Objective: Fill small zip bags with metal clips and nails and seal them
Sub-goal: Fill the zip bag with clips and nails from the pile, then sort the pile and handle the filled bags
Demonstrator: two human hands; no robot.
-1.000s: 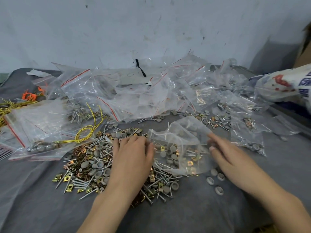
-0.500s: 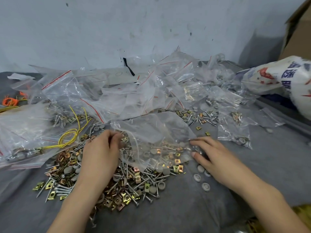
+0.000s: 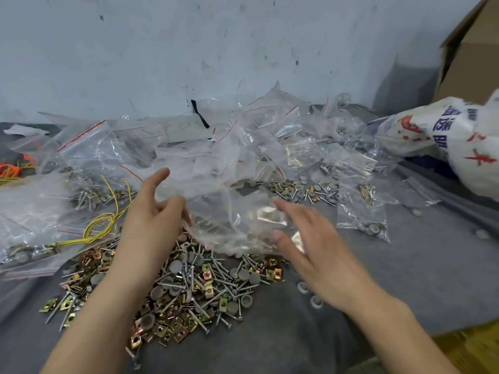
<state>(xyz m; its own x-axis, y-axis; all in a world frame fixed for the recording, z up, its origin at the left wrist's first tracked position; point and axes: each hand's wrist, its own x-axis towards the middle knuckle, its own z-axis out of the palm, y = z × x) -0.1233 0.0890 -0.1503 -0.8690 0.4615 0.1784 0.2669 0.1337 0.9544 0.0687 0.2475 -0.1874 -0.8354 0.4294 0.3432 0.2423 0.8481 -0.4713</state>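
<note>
Far-right sack (image 3: 445, 136) shows unreadable red-blue characters; grey cloth (image 3: 405, 279), scuffed wall (image 3: 243, 49). Left hand (image 3: 154, 220) fingers curl on clear bag (image 3: 237, 211); right hand (image 3: 310, 247) fingers lie straight.

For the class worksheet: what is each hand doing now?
Left hand: at the clear bag, grip cannot be told.
Right hand: open, fingers straight on the bag.

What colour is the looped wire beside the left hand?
The looped wire is yellow; head view.
</note>
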